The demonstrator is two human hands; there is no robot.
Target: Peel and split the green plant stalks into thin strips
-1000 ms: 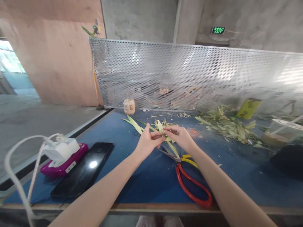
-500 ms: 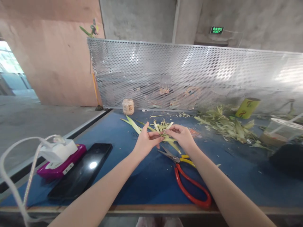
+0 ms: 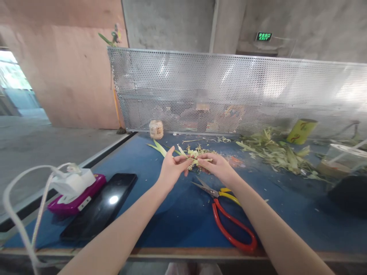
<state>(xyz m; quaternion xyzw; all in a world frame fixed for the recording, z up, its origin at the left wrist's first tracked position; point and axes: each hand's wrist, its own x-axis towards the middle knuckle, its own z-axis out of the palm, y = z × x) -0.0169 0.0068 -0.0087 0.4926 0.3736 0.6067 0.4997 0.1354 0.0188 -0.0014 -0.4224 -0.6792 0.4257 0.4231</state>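
Note:
My left hand (image 3: 171,171) and my right hand (image 3: 217,167) meet above the middle of the blue table (image 3: 177,214). Both pinch a small bundle of pale green leaf strips (image 3: 194,158) between their fingertips, held roughly level. The left thumb points up beside the bundle. Long green leaves (image 3: 159,148) lie on the table just behind the left hand. Red-and-yellow-handled scissors (image 3: 226,214) lie partly open on the table under my right forearm, blades pointing left.
A black phone (image 3: 100,210) and a magenta box with a white charger and cable (image 3: 73,187) sit at the left. A pile of leaf scraps (image 3: 275,152), a yellow cup (image 3: 301,130) and a clear tub (image 3: 341,158) lie right. A perforated metal screen (image 3: 229,91) backs the table.
The leaf strip that hung down towards the scissors has been drawn up into the bundle. Both hands have shifted slightly away from me and the bundle now lies more level.

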